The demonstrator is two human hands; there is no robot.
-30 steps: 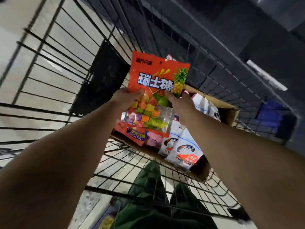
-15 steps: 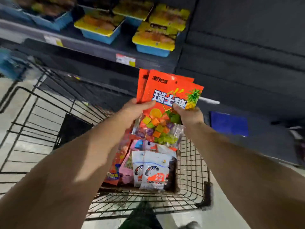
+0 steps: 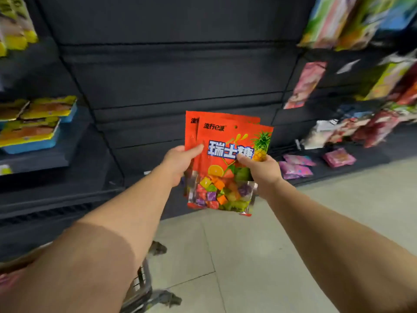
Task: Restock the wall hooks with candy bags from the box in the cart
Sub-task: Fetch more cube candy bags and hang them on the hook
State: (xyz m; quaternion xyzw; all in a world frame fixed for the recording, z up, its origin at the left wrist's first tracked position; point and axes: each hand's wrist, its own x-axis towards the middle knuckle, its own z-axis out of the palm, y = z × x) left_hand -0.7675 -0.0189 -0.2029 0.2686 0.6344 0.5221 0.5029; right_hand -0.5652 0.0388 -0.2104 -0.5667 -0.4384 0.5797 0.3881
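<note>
- Yellow-and-blue boxes (image 3: 38,123) sit on the left shelf.
- Left hand (image 3: 180,161) pinches the orange candy bags (image 3: 228,163) at their left edge.
- Right hand (image 3: 261,170) grips the front bag's right side, before the dark wall (image 3: 176,73).
- Hanging bags (image 3: 370,82) fill the right.

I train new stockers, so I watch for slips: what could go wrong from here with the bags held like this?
1. The left hand and right hand hold two overlapping orange plastic candy bags by their sides; the rear one could slide out.
2. Only the front bag's hang hole shows, so hooking both together may miss one.
</note>
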